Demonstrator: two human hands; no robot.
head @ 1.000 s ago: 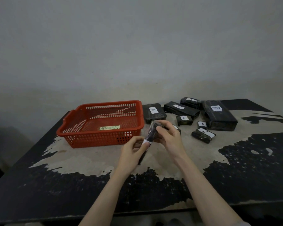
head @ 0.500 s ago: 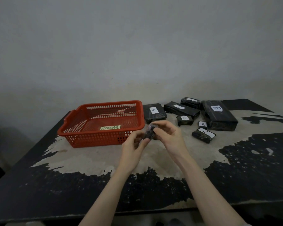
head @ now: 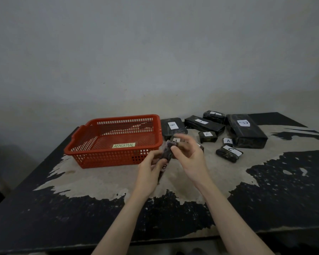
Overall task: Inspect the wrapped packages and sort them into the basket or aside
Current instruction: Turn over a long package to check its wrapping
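A small dark wrapped package (head: 166, 153) with a white label is held upright above the table, just in front of the red basket (head: 92, 144). My left hand (head: 149, 173) grips its lower part. My right hand (head: 188, 155) pinches its top end with thumb and fingertip, the other fingers spread. The basket carries a yellow tag reading ABNORMAL and holds nothing that I can see. Several more black wrapped packages lie behind and to the right, among them one marked B (head: 172, 126) and a large one marked D (head: 247, 131).
Smaller packages marked A (head: 207, 137) and C (head: 228, 153) lie right of my hands. The table (head: 99, 181) is worn, black paint peeling to bare grey. A plain wall stands close behind. The table's near edge runs below my forearms.
The package was turned in my hands, from tilted to end-on and now upright with its label low by my left thumb. My right fingers have spread wider.
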